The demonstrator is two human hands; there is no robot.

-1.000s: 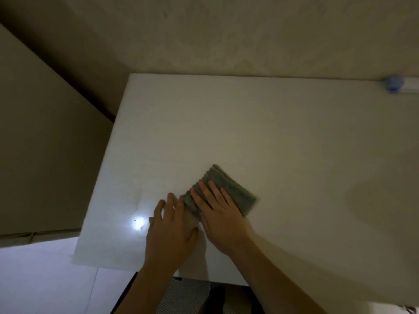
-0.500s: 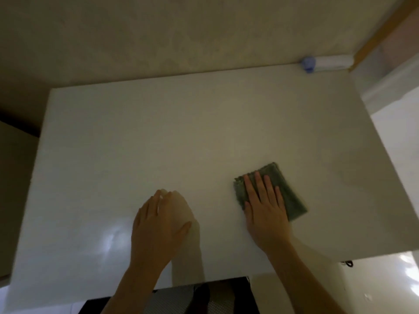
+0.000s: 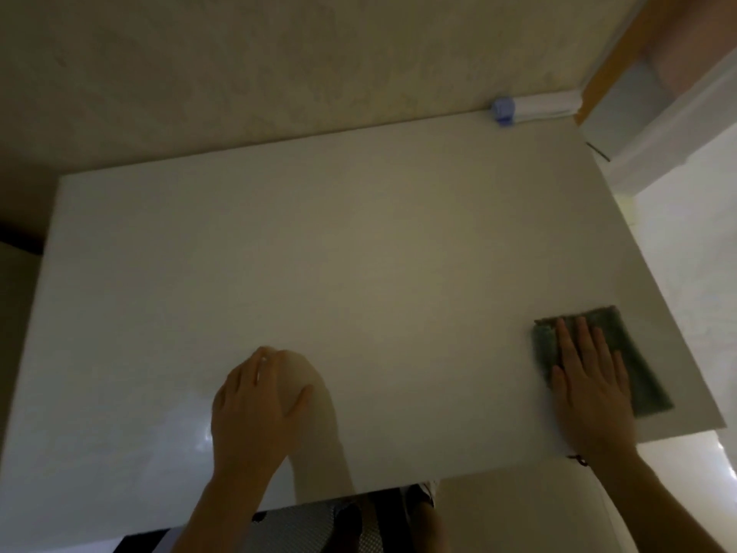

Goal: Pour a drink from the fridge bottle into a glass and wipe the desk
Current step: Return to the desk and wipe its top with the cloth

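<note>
A folded grey-green cloth (image 3: 634,353) lies on the white desk (image 3: 359,253) close to its right edge. My right hand (image 3: 590,385) lies flat on the cloth with fingers together, pressing it to the surface. On the desk near the front edge, left of centre, rests my left hand (image 3: 255,405), fingers slightly curled, holding nothing. No bottle or glass is in view.
A white roll with a blue end (image 3: 534,107) lies at the desk's back right corner against the beige wall. A door frame and pale floor (image 3: 686,253) are beyond the desk's right edge. My knees show under the front edge.
My right hand has slid the cloth from the desk's left-middle across to near the right edge. My left hand stayed pressed near the front; the view swung right.
</note>
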